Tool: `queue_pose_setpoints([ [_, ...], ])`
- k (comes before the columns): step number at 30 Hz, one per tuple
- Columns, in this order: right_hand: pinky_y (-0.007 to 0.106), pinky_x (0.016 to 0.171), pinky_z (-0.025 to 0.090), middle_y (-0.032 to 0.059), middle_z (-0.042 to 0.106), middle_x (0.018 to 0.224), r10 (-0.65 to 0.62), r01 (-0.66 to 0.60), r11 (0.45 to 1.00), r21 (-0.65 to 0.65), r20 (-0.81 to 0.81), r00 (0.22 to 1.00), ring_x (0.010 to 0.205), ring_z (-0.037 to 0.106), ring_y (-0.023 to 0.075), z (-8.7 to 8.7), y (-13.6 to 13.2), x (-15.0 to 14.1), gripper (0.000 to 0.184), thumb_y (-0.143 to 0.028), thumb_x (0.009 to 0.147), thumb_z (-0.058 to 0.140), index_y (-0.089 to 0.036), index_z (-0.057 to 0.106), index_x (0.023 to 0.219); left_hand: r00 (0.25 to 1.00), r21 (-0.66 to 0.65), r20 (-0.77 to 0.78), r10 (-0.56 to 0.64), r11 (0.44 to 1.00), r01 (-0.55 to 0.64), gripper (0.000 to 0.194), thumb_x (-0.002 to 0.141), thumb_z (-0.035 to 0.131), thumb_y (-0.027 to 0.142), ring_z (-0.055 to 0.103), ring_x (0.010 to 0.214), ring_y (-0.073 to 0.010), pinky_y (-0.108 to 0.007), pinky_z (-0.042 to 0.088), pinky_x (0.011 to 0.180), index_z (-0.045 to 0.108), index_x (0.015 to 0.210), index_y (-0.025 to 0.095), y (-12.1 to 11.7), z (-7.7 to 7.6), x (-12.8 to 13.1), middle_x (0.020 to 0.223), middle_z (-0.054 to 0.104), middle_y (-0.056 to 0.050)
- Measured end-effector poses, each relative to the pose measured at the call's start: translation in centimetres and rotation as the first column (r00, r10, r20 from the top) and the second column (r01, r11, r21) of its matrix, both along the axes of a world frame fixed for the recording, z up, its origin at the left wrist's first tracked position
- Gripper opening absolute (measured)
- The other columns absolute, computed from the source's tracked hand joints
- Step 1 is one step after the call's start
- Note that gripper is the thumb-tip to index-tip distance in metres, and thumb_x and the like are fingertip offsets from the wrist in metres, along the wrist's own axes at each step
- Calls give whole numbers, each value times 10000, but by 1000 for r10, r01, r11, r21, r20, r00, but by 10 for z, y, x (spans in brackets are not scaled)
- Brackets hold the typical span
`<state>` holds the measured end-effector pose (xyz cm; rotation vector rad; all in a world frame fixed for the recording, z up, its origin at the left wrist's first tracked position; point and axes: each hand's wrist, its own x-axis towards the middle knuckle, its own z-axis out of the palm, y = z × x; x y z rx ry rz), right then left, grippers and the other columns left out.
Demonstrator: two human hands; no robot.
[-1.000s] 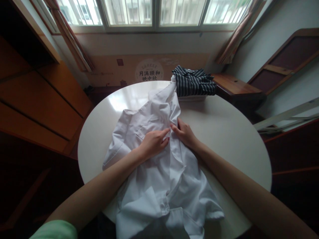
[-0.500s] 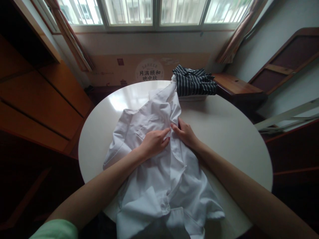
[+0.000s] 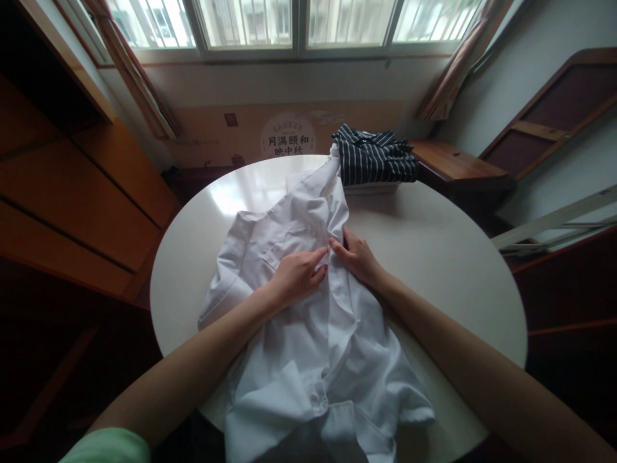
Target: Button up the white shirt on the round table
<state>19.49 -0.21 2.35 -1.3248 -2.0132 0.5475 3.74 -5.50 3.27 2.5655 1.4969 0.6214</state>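
Note:
A white button-up shirt (image 3: 289, 347) lies spread and rumpled over the round table, its collar end toward the window and its lower part hanging over the near edge. My left hand (image 3: 296, 276) rests over the chest, fingers closed on the front edge of the shirt. Facing it, my right hand (image 3: 355, 257) pinches the same front strip from the right side, thumb on top. The fingertips of both hands almost meet there. Any button between them is too small or hidden to make out.
The white round table (image 3: 457, 289) fills the middle. At its far side sits a stack of folded clothes with a black striped shirt (image 3: 376, 157) on top. A wooden side table (image 3: 453, 161) stands behind at right, an orange cabinet (image 3: 81, 212) at left.
Both hands keep their hold on the shirt front with hardly any movement. The whole view has shifted very slightly.

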Motion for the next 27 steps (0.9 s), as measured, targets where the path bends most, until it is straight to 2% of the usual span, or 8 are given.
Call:
queue_pose_setpoints([
  [27,250,529,322,4,496,607,-14,14,1000,5,17,1000,555,450,147,1,1,0,237,-431,759,378,-202,405,708,1000,-35,-8,17,999,-17,372,826,404,277,571,646,-140,-232,426,617,483,1172,166,0,1,0,731,627,-27],
])
